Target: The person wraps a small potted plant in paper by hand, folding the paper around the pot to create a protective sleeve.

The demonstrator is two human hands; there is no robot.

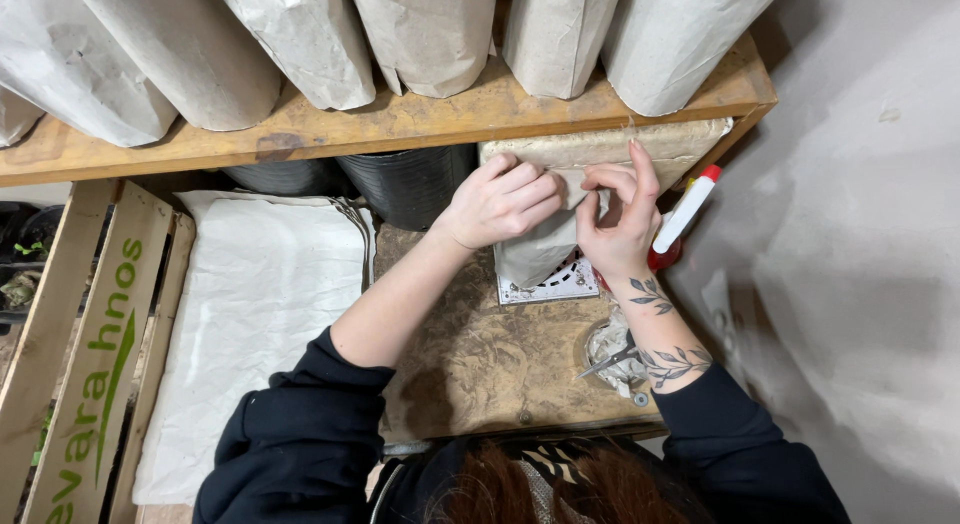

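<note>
- Nearest me, black sleeves reach out over a worn brown desk [480, 369]; small scissors [608, 361] lie on a crumpled scrap just beside the right forearm, close enough to catch with an elbow.
- To the left, a stack of flat white paper sheets [260, 314] lies beside a wooden crate slat [95, 364], well apart from the hands.
- Both hands work on a grey paper bag [545, 246] that lies over a white square grate [560, 282] at the far edge of the desk, under the shelf.
- My left hand [497, 202] has its grip curled shut over the bag's folded top edge, knuckles up.
- My right hand [618, 219] pinches the same fold between thumb and fingers, a narrow grip on the paper.
- I judge the bag light, soft and creasing, easy to tear at the fold; best held along the doubled edge.
- A red and white spray bottle [682, 219] lies touching the right hand's far side, so room there is tight.
- A black pot [410, 184] stands just left of the left hand.
- Beyond, the wooden shelf [400, 119] overhangs the work, loaded with leaning filled paper sacks [430, 34]; little headroom for lifting.
</note>
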